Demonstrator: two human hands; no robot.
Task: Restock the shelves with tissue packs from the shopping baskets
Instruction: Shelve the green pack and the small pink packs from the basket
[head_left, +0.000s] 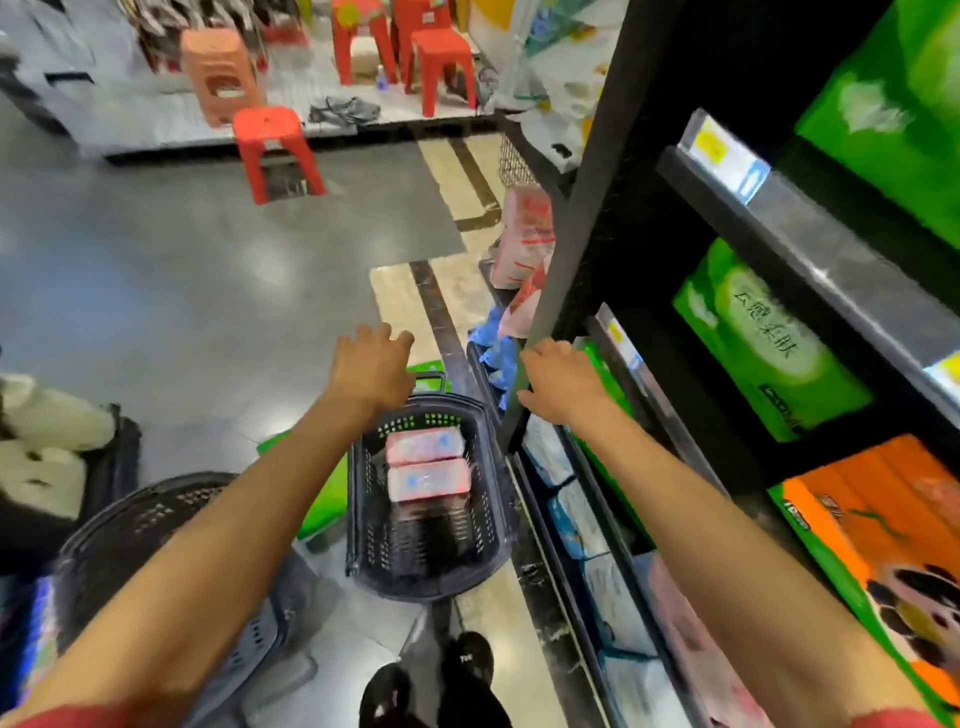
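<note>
A dark plastic shopping basket (488, 525) stands on the floor beside the shelf unit. Two pink tissue packs (427, 470) lie side by side in it. My left hand (370, 364) hovers above the basket's far end, fingers relaxed, holding nothing. My right hand (558, 382) reaches to the shelf's black corner post (566, 228); its fingers lie against a green pack (597, 364) on a low shelf, and I cannot tell whether they grip it. Green tissue packs (763, 343) and an orange pack (883, 525) fill the shelves at right. White and blue packs (576, 514) line the bottom shelf.
A second dark basket (130, 525) stands at lower left. A green pack (327, 499) lies on the floor between the baskets. Pink packs (522, 234) are stacked past the shelf's end. Red stools (270, 145) stand across the grey floor. My black shoes (431, 686) are below.
</note>
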